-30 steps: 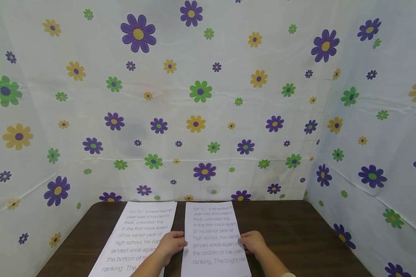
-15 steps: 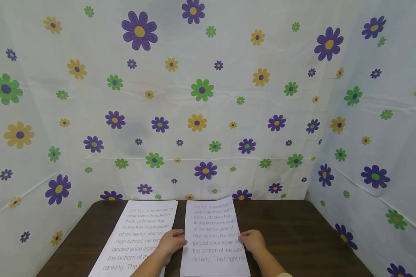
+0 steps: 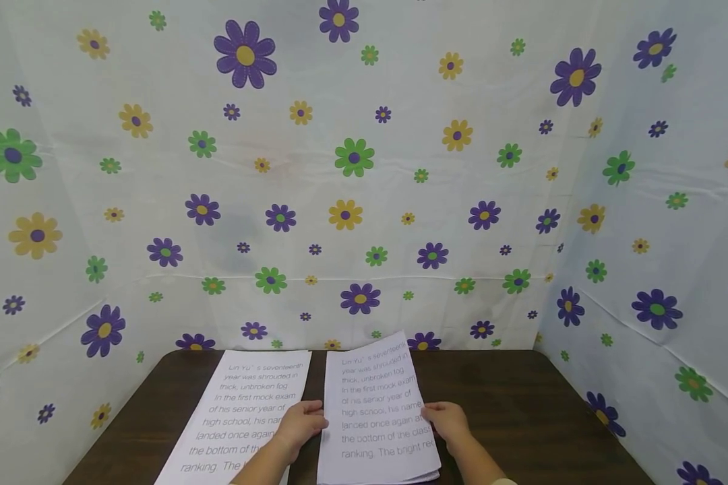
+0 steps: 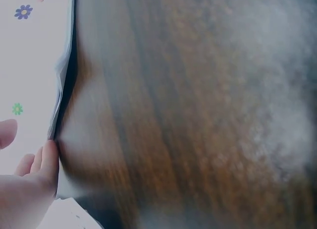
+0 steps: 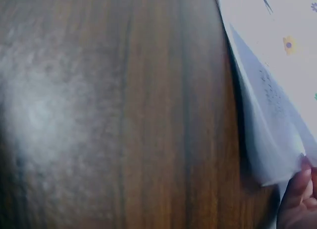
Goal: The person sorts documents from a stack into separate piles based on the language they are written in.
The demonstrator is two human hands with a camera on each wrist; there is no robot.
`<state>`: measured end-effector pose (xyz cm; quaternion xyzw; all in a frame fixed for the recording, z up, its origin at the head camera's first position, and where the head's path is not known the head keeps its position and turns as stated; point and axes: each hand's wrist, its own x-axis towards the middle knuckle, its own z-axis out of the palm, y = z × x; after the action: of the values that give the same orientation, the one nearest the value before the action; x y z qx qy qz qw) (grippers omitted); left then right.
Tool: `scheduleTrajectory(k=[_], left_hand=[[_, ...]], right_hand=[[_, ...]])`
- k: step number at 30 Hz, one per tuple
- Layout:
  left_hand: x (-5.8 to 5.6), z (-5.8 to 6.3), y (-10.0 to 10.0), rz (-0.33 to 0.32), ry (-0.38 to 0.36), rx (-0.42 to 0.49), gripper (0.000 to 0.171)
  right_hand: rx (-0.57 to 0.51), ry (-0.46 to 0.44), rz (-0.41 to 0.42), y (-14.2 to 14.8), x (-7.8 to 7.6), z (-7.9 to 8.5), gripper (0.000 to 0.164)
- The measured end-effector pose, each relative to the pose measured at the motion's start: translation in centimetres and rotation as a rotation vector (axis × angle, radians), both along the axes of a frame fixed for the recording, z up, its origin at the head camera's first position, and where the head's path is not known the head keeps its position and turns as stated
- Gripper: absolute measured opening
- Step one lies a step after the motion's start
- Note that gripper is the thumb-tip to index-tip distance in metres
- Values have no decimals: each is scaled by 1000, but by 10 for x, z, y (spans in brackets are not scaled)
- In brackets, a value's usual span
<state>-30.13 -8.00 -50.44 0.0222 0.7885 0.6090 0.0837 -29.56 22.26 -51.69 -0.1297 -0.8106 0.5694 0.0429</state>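
Note:
Two stacks of white printed sheets lie side by side on a dark brown table (image 3: 509, 411). My left hand (image 3: 313, 424) grips the left edge of the right stack (image 3: 376, 404), and my right hand (image 3: 435, 419) grips its right edge. That stack is raised off the table, its far end tilted up. The left stack (image 3: 243, 404) lies flat, partly under my left forearm. In the left wrist view my fingers (image 4: 45, 162) pinch the paper edge (image 4: 62, 85) above the wood. In the right wrist view a fingertip (image 5: 297, 192) holds the sheets (image 5: 270, 140).
White cloth walls with purple, green and yellow flowers (image 3: 352, 158) close in the table at the back, left and right. Bare brown wood (image 3: 522, 391) shows to the right of the stacks, and a narrower strip (image 3: 139, 411) to the left.
The right stack has come up from the table between both hands, its far end rising and tilting slightly. The left stack has not moved.

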Motion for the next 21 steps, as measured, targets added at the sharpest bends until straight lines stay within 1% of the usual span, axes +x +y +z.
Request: scheduleTrajectory(k=[8,12,15,21], left_hand=[[-2,-1,0,6,16,-16,54],[-2,-1,0,-5,26,-25,52],[-2,-1,0,-8,29,-34,51],[-2,1,0,22,36,-35,48]], right_hand=[[-248,-18,64,7,-3,-4,36],[-335,-21,100,8,-3,-4,39],[-366,-36,114,7,-2,-2,40],[-361,-47,118,8,-1,0,39]])
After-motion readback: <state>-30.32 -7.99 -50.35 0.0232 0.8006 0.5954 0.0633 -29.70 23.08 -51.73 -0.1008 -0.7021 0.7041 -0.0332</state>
